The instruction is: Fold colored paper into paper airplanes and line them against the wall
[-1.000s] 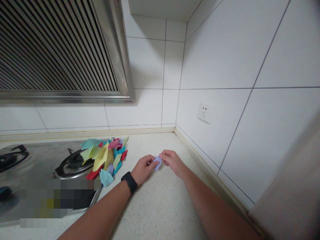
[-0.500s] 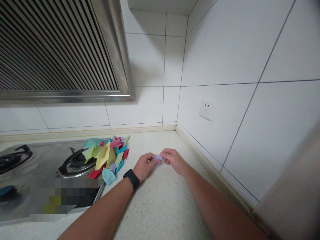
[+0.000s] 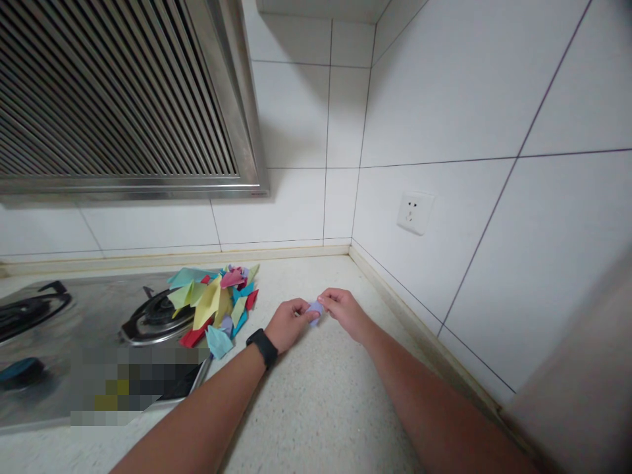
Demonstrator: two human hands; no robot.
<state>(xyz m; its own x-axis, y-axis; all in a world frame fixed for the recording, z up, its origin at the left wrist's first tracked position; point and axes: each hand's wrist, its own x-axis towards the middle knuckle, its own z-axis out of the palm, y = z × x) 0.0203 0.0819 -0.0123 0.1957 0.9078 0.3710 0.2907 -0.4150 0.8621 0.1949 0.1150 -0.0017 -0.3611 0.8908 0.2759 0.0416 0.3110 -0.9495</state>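
The left hand (image 3: 286, 327) keeps its grip closed, thumb and fingers clamped on a small, pale lilac piece of folded paper (image 3: 315, 315), while the right hand (image 3: 342, 312) has thumb and forefinger pinched together on the paper's upper right edge. The paper is over the speckled off-white stone counter (image 3: 316, 401), toward its back right corner; whether it touches the surface cannot be told. A black wristwatch (image 3: 263, 347) circles the left wrist. To the left of that hand, a loose heap of folded yellow, red, blue, pink and green papers (image 3: 207, 304) lies across the right edge of a stainless-steel gas stove (image 3: 99, 306), partly covering its round black right burner (image 3: 158, 319). A white square wall socket (image 3: 415, 212) sits above the counter's right edge.
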